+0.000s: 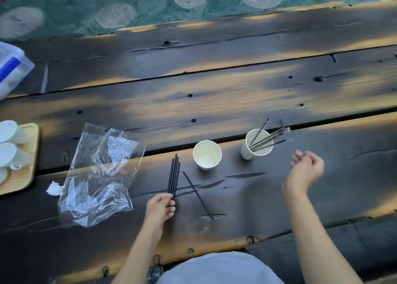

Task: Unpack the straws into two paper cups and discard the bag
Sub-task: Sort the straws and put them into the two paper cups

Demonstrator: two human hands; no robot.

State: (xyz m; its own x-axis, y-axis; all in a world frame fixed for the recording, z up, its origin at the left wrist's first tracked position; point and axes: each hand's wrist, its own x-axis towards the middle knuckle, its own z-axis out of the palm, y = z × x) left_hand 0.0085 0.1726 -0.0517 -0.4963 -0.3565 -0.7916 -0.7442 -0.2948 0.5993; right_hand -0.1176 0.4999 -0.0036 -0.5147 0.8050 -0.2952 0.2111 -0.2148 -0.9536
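You are working through the second half of the unpacking. Your left hand (160, 206) is pinching the near ends of a small bundle of black straws (174, 175), fingers closed around them, with the far ends fanning toward the empty paper cup (207, 155). One loose straw (198, 195) is lying on the desk (236, 94) just to the right of the bundle, slanting toward you and apart from both cups. Your right hand (306, 167) is hovering over the desk near the far-right cup, fingers loosely curled and holding nothing that can be seen.

That right-hand cup (256, 145) is already carrying its share of straws (266, 137), which are leaning out over its rim to the right. The clear plastic bag (98, 174) is lying crumpled and flat on the desk to your left, looking empty, beside a wooden tray (30, 167) of white cups.

So the step in hand is, by the look of it, filling the second cup. The next move is probably calling for lifting the bundle, turning it upright, and dropping it into the empty cup without tipping that light cup over. After that, the stray straw is waiting to be picked up and the bag to be thrown away.
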